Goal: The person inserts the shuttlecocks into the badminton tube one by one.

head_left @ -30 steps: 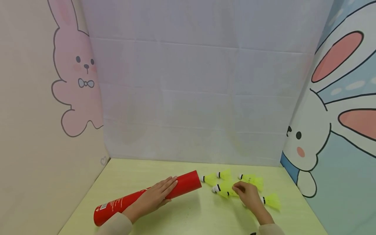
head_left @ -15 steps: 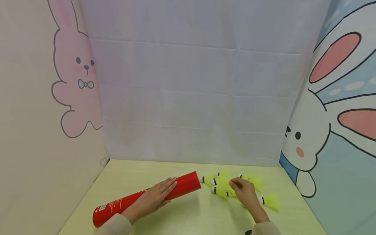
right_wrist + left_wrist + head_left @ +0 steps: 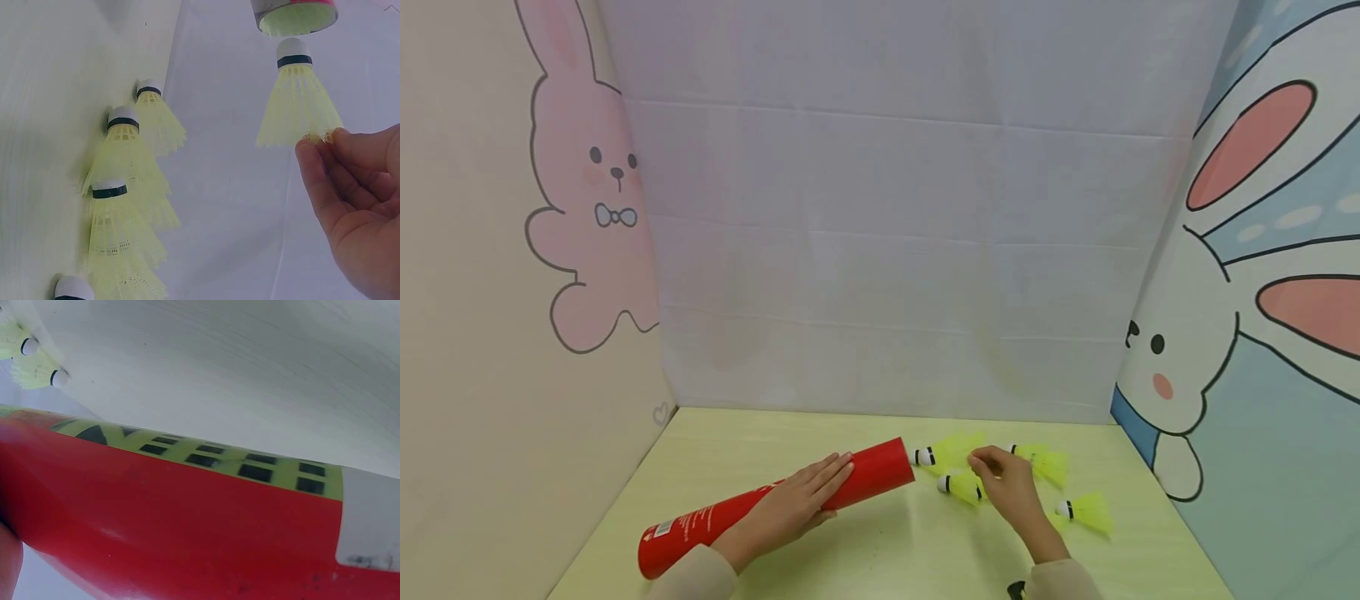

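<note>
My left hand [image 3: 797, 500] grips a red shuttlecock tube [image 3: 880, 465], fingers laid across its top and thumb on the near side. The tube slants, its right end raised off the table. My right hand [image 3: 1011, 487] pinches a yellow shuttlecock [image 3: 300, 100] by the rim of its skirt, thumb against fingers. In the right wrist view its white cork points at the tube's mouth, just short of the rim. Something yellow-green shows inside that mouth. The red wall of the tube fills much of the left wrist view, with only a bit of the hand at the left edge.
Several shuttlecocks lie on the pale yellow table [image 3: 865, 550] around my right hand, including one shuttlecock [image 3: 961, 487] in front and another shuttlecock [image 3: 1086, 512] to the right. A white sheet [image 3: 880, 250] stands at the back, with rabbit-printed walls on both sides.
My right hand has moved left and slightly up, bringing the pinched shuttlecock from above the others to the tube's mouth. The left hand and tube have hardly moved.
</note>
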Motion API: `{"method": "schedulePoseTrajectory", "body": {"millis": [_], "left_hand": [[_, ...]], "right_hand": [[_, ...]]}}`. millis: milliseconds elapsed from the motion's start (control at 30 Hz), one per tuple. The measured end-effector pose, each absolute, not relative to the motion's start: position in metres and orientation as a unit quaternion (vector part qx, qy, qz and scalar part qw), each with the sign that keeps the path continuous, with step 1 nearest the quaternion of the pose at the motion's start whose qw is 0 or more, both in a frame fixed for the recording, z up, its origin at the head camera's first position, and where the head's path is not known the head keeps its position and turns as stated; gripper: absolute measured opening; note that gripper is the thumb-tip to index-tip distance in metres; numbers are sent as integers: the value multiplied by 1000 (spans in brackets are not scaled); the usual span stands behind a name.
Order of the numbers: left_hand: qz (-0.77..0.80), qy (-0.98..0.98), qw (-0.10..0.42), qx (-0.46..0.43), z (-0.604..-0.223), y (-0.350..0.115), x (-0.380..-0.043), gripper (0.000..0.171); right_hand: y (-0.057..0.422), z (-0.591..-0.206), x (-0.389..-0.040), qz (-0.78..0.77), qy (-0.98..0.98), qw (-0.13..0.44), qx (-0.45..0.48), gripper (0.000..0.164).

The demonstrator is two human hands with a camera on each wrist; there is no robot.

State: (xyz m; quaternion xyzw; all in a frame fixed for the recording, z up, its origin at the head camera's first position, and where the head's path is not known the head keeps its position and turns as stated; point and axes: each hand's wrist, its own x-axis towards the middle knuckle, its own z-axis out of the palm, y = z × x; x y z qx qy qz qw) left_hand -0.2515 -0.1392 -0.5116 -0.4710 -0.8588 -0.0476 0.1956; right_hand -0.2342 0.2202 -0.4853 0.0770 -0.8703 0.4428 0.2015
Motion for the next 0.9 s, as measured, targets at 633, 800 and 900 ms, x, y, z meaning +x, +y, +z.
{"method": "schedulePoseTrajectory", "body": {"millis": [633,800,900], "left_hand": [[-45,-854,206,-475,-512,-134,-252,82],[-46,-852,206,-479,-512,-133,-253,81],[-47,-850,208,-482,-512,-133,-253,79]], "right_hand": [[198,-490,-237,455,-858,211,113,5],[193,-492,-237,461,-853,208,130,5],[190,-493,-237,463,-853,199,135,7]]}}
